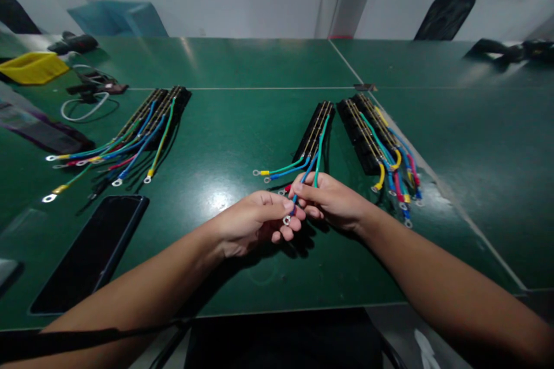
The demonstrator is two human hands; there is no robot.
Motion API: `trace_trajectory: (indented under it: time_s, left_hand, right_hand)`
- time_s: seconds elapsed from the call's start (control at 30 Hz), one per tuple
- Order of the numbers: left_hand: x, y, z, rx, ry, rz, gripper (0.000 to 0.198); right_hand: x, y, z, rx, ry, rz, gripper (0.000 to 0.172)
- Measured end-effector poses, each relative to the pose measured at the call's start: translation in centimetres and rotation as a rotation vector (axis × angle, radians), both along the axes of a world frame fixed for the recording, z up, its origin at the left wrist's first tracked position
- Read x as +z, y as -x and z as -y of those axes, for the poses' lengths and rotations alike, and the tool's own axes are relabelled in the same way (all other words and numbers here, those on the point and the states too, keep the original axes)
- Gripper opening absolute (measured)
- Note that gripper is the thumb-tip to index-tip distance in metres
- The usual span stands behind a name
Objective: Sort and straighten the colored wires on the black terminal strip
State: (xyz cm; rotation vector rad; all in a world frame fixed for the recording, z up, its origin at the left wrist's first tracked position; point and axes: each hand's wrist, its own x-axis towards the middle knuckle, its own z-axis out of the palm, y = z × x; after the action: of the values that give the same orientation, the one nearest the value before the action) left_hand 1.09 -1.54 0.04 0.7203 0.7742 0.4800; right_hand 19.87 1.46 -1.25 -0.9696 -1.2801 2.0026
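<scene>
A black terminal block (317,131) with metal screw rows lies on the green table in front of me, with blue and green wires running from it toward me. My left hand (255,220) pinches the end of a blue wire (308,170) just behind its silver ring terminal (286,220). Slightly higher up, the fingers of my right hand (331,199) close on the same blue wire. A green wire (320,147) passes behind the right fingers. Left of the hands, a yellow-sleeved ring terminal (262,173) and a blue-sleeved one stick out. A red-sleeved terminal is partly hidden by my fingers.
More wired terminal blocks lie at left (151,118) and right (367,132). A dark phone (90,253) rests by my left forearm. Farther left are a yellow bin (34,68) and a white cable (86,115). A pale line (467,213) crosses the table at right.
</scene>
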Motion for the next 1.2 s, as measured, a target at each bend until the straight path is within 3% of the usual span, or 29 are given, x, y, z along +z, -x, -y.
trace_trajectory:
  time_s: [0.2, 0.5, 0.9, 1.2]
  left_hand:
    - [-0.7, -0.4, -0.1, -0.015, 0.169, 0.188, 0.022]
    - [-1.0, -2.0, 0.5, 0.057, 0.092, 0.342, 0.021]
    - [-1.3, -3.6, 1.2, 0.231, 0.089, 0.372, 0.016]
    - [-0.2, -3.8, 1.8, 0.282, 0.149, 0.274, 0.019]
  right_hand:
    - [0.3, -0.1, -0.2, 0.043, -0.001, -0.055, 0.03]
    - [0.2, 0.0, -0.6, 0.045, -0.022, -0.124, 0.03]
    - [-0.1, 0.0, -1.2, 0.047, 0.03, -0.118, 0.029]
    - [-0.2, -0.1, -1.3, 0.047, 0.061, -0.153, 0.03]
